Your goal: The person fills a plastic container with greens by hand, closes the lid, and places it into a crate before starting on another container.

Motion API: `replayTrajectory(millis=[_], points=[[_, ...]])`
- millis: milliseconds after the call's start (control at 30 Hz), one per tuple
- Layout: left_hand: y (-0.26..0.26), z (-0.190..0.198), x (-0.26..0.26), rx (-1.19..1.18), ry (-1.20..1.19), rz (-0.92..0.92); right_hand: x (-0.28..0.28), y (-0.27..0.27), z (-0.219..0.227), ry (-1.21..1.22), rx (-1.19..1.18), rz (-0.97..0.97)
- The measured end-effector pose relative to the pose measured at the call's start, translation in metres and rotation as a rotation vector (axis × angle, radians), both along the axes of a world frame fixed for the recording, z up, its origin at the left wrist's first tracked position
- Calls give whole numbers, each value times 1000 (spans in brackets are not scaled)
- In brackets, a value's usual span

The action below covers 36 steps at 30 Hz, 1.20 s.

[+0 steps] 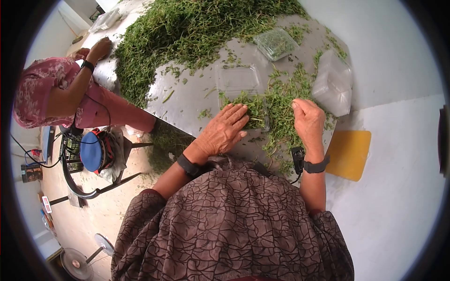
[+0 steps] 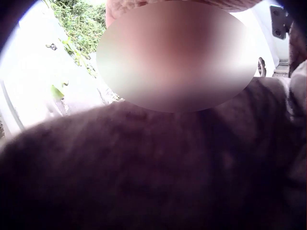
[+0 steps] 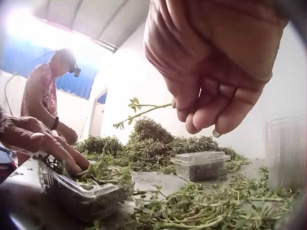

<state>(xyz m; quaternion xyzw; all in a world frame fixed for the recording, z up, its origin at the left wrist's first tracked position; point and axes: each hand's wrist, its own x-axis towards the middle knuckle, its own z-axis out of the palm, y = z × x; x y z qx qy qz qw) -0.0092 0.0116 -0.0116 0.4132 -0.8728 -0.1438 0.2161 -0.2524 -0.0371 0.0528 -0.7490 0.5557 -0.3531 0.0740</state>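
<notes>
My left hand (image 1: pixel 222 131) lies over an open clear plastic clamshell box (image 3: pixel 91 194), its extended fingers resting on the green sprigs (image 1: pixel 255 110) inside. The box's lid (image 1: pixel 238 77) is folded back on the far side. To the right, my right hand (image 1: pixel 309 122) is raised above loose greens (image 1: pixel 286 100) on the table. In the right wrist view its thumb and fingers pinch a thin leafy sprig (image 3: pixel 144 114), which points left. The left wrist view is mostly dark cloth (image 2: pixel 144 163) and a blurred patch.
A large heap of greens (image 1: pixel 173 37) covers the far table. A closed filled box (image 1: pixel 276 44) stands behind, and empty clear boxes (image 1: pixel 333 82) stand at the right edge by the wall. Another person (image 1: pixel 51 93) works at the left, near a chair (image 1: pixel 84 192). A yellow board (image 1: pixel 349 154) is lower right.
</notes>
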Motion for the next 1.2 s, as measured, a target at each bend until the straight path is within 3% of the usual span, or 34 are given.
replayTrajectory(millis=[167, 267, 500, 900, 1133, 1200], points=[[11, 8, 16, -92, 176, 2, 21, 2, 9, -21, -6, 121], [17, 10, 26, -151, 246, 108, 38, 0, -1, -30, 74, 218], [27, 3, 39, -139, 293, 254, 31, 1, -16, 44, 94, 166], [3, 22, 6, -68, 51, 87, 20, 24, -23, 20, 196, 170], [-6, 7, -9, 62, -70, 70, 26, 28, -25, 33, 197, 247], [-5, 7, -8, 63, -31, 74, 24, 26, -25, 208, 99, 312]])
